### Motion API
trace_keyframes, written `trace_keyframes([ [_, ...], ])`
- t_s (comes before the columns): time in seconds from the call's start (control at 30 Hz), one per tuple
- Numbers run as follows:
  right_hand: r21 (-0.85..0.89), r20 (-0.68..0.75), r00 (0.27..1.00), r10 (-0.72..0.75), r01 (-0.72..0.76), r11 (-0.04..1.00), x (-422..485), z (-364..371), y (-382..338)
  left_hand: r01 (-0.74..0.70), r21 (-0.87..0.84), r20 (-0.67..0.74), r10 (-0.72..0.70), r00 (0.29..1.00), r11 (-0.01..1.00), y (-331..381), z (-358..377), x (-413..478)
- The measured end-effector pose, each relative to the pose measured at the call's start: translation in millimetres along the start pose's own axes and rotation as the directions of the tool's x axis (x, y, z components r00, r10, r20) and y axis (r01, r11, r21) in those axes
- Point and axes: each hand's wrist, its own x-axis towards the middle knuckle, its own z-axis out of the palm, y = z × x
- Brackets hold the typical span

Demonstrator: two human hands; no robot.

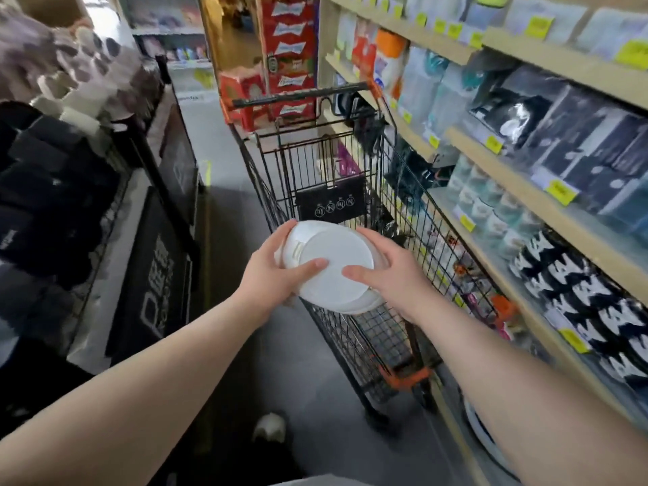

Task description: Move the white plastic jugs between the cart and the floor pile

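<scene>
White container (pixel 335 264) sits tilted above the shopping cart (pixel 354 219), your left hand (pixel 277 271) and right hand (pixel 389 275) each curled round a side (thumbs on the flat face). Keep both grips even while turning it.

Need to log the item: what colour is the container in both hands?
White container, plain; shows best in the head view.
</scene>
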Motion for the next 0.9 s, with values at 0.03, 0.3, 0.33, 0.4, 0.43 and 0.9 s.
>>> trace_keyframes([
  [0.03, 0.005, -0.029, 0.999, 0.013, -0.013, 1.0, 17.4, 4.0, -1.6, 0.003, 0.012, 0.031, -0.003, 1.0, 1.0, 2.4, -4.3, 24.8],
  [0.3, 0.058, -0.276, 0.944, 0.18, -0.171, 0.984, 119.0, 9.5, 0.9, 0.093, 0.089, 0.27, -0.114, 0.956, 0.992, 11.0, 1.3, 182.8],
  [0.33, 0.068, -0.298, 0.932, 0.206, -0.194, 0.979, 128.5, 5.9, 5.1, 0.108, 0.102, 0.293, -0.134, 0.947, 0.989, 8.7, 8.1, 198.5],
  [0.4, 0.095, -0.339, 0.906, 0.255, -0.237, 0.967, 148.2, -4.9, 16.3, 0.155, 0.102, 0.341, -0.181, 0.922, 0.983, 2.1, 24.5, 228.0],
  [0.43, 0.109, -0.353, 0.894, 0.275, -0.253, 0.961, 158.7, -11.6, 23.7, 0.184, 0.096, 0.36, -0.206, 0.91, 0.978, -2.8, 34.1, 242.6],
  [0.9, 0.25, -0.365, 0.749, 0.553, -0.493, 0.833, 335.6, -73.6, 172.8, 0.359, 0.242, 0.361, -0.427, 0.829, 0.901, -124.3, 161.5, 444.1],
])
